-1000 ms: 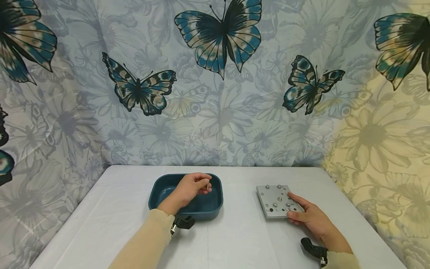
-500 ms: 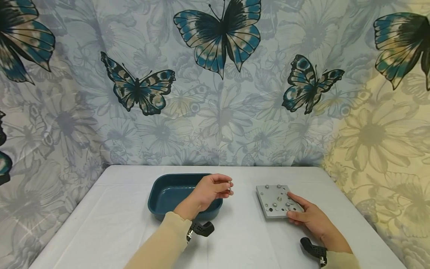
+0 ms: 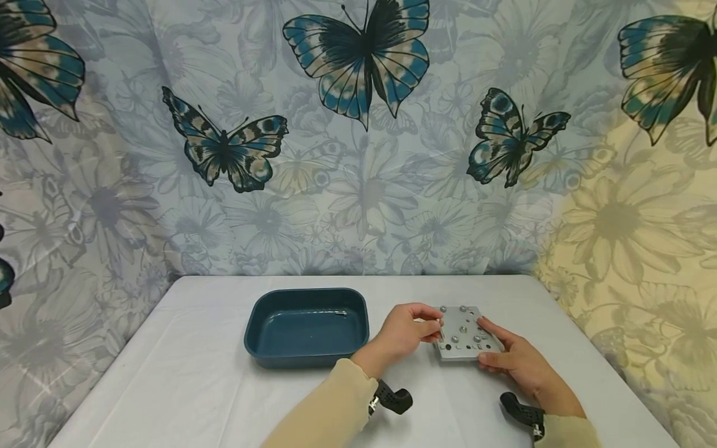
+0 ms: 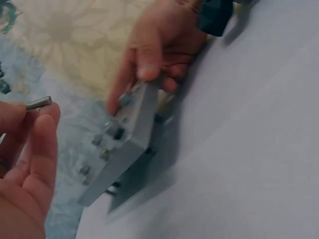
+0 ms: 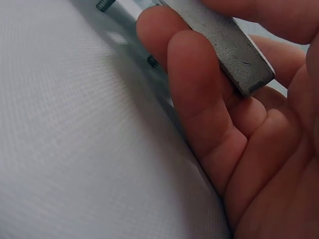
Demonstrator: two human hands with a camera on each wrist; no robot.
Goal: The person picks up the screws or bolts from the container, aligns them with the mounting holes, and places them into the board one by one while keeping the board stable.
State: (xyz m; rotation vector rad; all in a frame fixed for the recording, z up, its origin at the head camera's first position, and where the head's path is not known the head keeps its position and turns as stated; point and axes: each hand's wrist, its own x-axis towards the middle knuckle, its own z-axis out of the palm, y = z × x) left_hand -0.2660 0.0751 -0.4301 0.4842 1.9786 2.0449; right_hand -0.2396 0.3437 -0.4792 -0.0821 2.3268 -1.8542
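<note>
Two cream-sleeved arms [image 3: 325,404] stretch over the white table [image 3: 140,373], each cropped at the bottom of the head view, one from either side of the plate [image 3: 451,325]. The right hand [image 3: 512,354] grips the plate's right side, some fingers beneath it; the left hand [image 3: 411,323], thumb against fingers, pinches a pin [image 4: 39,103] just beside the plate's left edge. A blue tray [image 3: 302,361] stands well to the plate's left, the left arm overlapping its near corner on the plate's side. In the head view the left fingers cover some of the plate's left edge, and whether the plate touches the table I cannot tell. Bolts [image 3: 455,340] stand on its top face; threaded ends [image 5: 105,5] poke out below. The pin's rear end is hidden between the fingers. Inside the tray, towards the plate, a metal bit [image 3: 340,313] is too small to identify.
</note>
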